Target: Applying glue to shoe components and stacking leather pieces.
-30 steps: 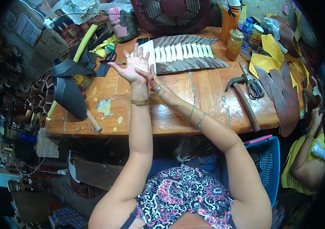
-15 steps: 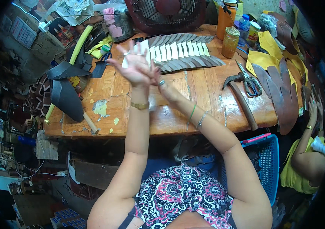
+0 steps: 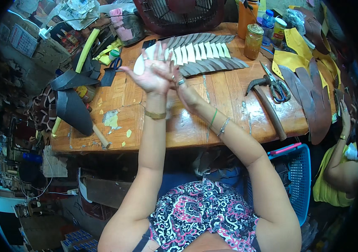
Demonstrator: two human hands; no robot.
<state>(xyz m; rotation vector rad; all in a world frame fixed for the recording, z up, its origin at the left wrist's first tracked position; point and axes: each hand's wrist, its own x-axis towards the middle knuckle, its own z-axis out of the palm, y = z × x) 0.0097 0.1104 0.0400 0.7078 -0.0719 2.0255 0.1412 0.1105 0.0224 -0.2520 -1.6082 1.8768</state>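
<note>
My left hand (image 3: 153, 79) is held palm up above the table, its fingers spread and its thumb out to the left; nothing lies in it. Across its palm rest the outstretched fingers of my right hand (image 3: 184, 89), which comes in from the right and wears a ring. Just beyond both hands, grey-brown leather strips (image 3: 221, 64) are laid in two overlapping rows. Pale yellow pieces (image 3: 198, 53) run between the rows. A white rounded piece (image 3: 140, 63) sits partly behind my left fingers.
On the wooden table (image 3: 225, 113) a hammer (image 3: 271, 111) and scissors (image 3: 278, 90) lie at the right, near yellow leather (image 3: 288, 61) and brown leather pieces (image 3: 318, 105). Jars, bottles and a fan (image 3: 179, 17) stand behind. Black material (image 3: 72, 107) is at left. A co-worker's hand (image 3: 345, 117) shows far right.
My right fingers have shifted over my left palm, the two hands still touching. The leather rows and tools stay in place; the view has shifted slightly.
</note>
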